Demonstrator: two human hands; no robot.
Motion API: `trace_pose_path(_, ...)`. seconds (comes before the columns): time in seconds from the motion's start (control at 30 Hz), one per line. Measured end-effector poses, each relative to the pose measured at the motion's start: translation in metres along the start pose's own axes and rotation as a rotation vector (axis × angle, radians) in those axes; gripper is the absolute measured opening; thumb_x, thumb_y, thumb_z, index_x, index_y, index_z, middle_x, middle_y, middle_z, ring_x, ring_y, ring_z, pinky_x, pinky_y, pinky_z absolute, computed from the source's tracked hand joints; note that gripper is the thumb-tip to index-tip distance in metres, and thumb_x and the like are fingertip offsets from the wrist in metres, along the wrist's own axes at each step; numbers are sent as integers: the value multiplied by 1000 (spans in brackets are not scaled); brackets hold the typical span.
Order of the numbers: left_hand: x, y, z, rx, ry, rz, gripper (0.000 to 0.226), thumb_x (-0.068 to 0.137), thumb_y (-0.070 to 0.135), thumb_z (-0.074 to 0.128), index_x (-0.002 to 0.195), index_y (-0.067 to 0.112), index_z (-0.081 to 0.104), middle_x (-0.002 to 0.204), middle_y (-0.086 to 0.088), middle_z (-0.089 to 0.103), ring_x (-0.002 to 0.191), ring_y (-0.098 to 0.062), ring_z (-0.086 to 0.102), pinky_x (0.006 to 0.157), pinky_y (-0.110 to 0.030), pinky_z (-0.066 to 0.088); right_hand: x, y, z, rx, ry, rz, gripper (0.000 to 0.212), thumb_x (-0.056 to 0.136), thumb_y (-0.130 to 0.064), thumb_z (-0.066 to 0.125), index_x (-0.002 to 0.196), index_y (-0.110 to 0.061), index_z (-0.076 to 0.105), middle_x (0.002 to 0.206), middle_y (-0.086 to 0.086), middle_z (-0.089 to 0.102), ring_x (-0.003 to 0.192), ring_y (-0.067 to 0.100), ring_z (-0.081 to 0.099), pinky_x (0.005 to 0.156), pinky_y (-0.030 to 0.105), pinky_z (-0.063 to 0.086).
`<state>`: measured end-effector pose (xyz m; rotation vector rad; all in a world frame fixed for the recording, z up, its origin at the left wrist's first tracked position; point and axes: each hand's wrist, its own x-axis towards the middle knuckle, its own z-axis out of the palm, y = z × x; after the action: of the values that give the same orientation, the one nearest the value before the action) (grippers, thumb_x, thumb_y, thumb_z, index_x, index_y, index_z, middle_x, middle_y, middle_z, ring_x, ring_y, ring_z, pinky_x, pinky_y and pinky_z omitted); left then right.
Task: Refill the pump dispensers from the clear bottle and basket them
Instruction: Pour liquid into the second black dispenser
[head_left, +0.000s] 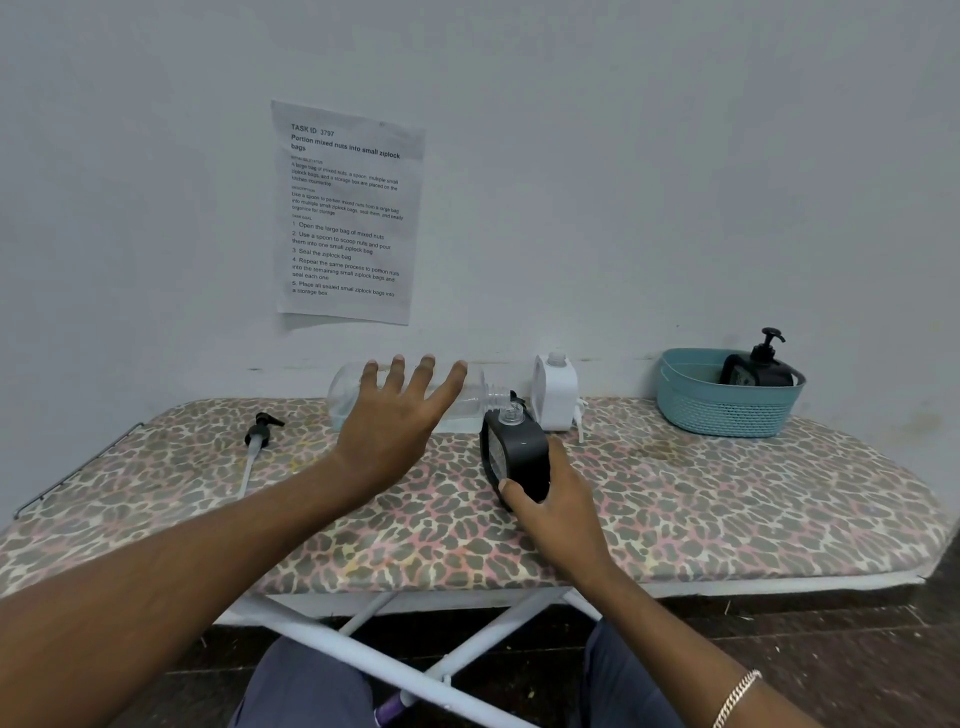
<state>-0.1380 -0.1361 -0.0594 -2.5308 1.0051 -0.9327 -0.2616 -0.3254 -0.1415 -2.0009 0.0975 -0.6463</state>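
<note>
The clear bottle (343, 397) lay on its side at the back of the leopard-print ironing board (675, 493). Its long axis ran from 9 to 3 o'clock, base at 9 and open mouth at 3, and a little pale blue liquid pooled along its lower side. The left hand (400, 415) was spread over the bottle's middle, fingers straight and apart; whether the palm touched the bottle could not be told.

At 3 o'clock from the bottle's mouth, just beside it, stood the black dispenser (514, 457), its pump off and its open neck pointing to 12 o'clock with a slight lean. The right hand (563, 506) gripped its lower body from the 5 o'clock side, the thumb curled across the front face.

A black pump head (260, 428) lay at 9 o'clock of the left hand, well apart, its tube trailing toward 7 o'clock. An upright white dispenser (556, 392), also uncapped, stood at 1 o'clock of the black one. A teal basket (727, 410) sat far out at 3 o'clock, holding a second black dispenser (756, 369) with its pump fitted. A printed sheet (348, 213) hung on the wall at 12 o'clock.
</note>
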Motion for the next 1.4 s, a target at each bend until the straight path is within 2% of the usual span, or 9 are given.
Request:
trace_pose_path(0.8, 0, 0, -2, -11, -10, -7, 103, 67, -1, 87, 155, 15, 35, 142, -29, 58, 120, -55, 61, 96, -70, 49, 0, -1, 0, 3, 1, 14, 48, 93, -28, 71, 127, -51, 45, 111, -24, 65, 100, -8, 61, 80, 19, 52)
trace_pose_path(1.03, 0, 0, -2, -11, -10, -5, 102, 69, 1, 86, 156, 15, 35, 143, -29, 57, 121, -55, 61, 97, -70, 48, 0, 0, 0, -3, -4, 18, 48, 93, -28, 70, 130, -47, 47, 112, -23, 65, 98, -7, 61, 79, 21, 52)
trace_pose_path(1.4, 0, 0, -1, -20, -5, -3, 101, 71, -1, 85, 156, 15, 34, 143, -29, 57, 122, -55, 60, 97, -71, 47, 1, 2, 1, -3, 6, 8, 46, 93, -28, 71, 124, -50, 46, 108, -19, 67, 97, -1, 63, 82, 29, 57)
